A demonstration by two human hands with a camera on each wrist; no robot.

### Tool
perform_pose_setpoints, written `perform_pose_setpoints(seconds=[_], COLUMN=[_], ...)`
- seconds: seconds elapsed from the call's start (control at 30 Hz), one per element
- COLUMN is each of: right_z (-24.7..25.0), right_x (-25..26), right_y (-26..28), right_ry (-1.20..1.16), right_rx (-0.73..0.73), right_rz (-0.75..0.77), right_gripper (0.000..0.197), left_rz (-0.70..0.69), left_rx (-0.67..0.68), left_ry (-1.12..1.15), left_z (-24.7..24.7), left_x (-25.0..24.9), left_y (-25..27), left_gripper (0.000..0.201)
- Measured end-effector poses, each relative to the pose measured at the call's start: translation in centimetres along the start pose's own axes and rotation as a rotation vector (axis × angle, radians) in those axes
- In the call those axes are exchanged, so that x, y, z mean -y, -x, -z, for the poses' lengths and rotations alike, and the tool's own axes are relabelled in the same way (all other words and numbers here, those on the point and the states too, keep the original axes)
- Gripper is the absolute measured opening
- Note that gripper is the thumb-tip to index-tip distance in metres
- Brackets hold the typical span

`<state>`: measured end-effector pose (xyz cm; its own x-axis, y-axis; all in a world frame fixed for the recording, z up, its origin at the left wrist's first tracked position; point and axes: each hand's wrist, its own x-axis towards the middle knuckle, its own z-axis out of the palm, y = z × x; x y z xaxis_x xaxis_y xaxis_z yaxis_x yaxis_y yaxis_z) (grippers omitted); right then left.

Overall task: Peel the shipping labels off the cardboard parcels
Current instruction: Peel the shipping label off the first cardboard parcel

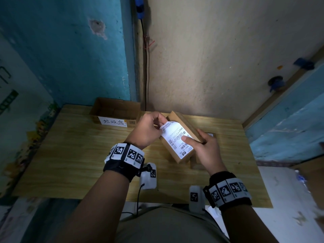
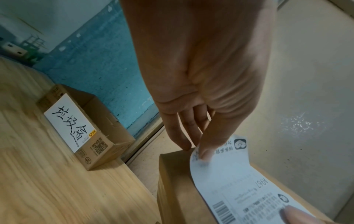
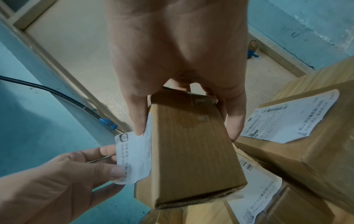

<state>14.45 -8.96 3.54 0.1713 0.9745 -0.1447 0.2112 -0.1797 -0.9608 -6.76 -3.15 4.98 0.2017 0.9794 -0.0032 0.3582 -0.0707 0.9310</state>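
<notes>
A small cardboard parcel (image 1: 182, 135) is held tilted above the wooden table (image 1: 70, 163). My right hand (image 1: 203, 146) grips it, thumb pressing on its white shipping label (image 1: 177, 137) and fingers round the far side. My left hand (image 1: 150, 128) pinches the label's lifted far end between thumb and fingers; that end curls away from the box. In the left wrist view the label (image 2: 229, 174) bends up off the parcel (image 2: 176, 189). In the right wrist view the parcel (image 3: 191, 148) sits between my right thumb and fingers, the label's end (image 3: 130, 157) pinched by my left hand (image 3: 76, 174).
An open cardboard box (image 1: 114, 111) with a handwritten white sign stands at the table's back left, against the blue wall. Other labelled parcels (image 3: 296, 136) lie under and right of the held one. The table's right edge is near; a black cable (image 1: 145, 76) runs down the wall corner.
</notes>
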Motion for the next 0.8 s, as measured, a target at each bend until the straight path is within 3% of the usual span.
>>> perform_pose_setpoints(seconds=[0.17,0.8], right_z=[-0.31,-0.55], right_x=[-0.03,-0.42], right_y=[-0.06,-0.69], right_ry=[0.015,-0.009], right_rx=[0.017,-0.032], right_rz=[-0.004,-0.003], right_gripper=[0.034,0.032], left_rz=[0.001,-0.013], left_rx=[-0.021,-0.051], left_ry=[-0.042,0.178], left_z=[-0.06,0.53], left_x=[-0.02,0.57], left_y=[-0.04,-0.32], left_gripper=[0.024,0.019])
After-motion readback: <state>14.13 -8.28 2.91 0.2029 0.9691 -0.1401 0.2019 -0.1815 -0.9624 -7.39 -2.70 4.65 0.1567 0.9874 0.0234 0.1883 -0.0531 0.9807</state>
